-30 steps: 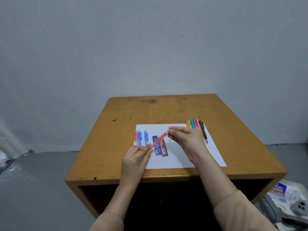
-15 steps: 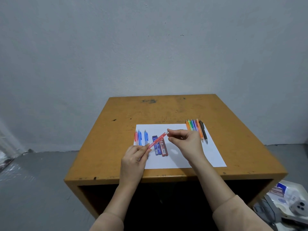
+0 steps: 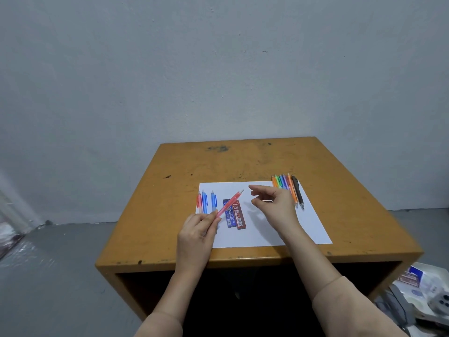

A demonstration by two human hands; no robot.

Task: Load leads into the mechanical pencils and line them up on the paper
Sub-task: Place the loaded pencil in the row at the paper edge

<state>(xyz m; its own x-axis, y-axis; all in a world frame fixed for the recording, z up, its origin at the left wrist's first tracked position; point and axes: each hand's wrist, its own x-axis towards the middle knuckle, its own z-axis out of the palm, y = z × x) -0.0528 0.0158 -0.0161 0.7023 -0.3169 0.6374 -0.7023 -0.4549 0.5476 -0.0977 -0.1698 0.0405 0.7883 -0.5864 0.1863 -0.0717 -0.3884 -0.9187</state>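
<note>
Just above the paper [image 3: 267,229], the left hand [image 3: 194,237] gripped a red mechanical pencil [image 3: 229,203]; the right hand [image 3: 277,205] hovered, fingers loose.

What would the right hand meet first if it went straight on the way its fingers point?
Likely the raised end of the red pencil held by the left hand: the right hand points its fingers left at it across a small gap. Depth is unclear, so it might pass above.

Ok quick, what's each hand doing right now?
Left hand: gripping the red pencil.
Right hand: open, nothing visible between its fingers.
</note>
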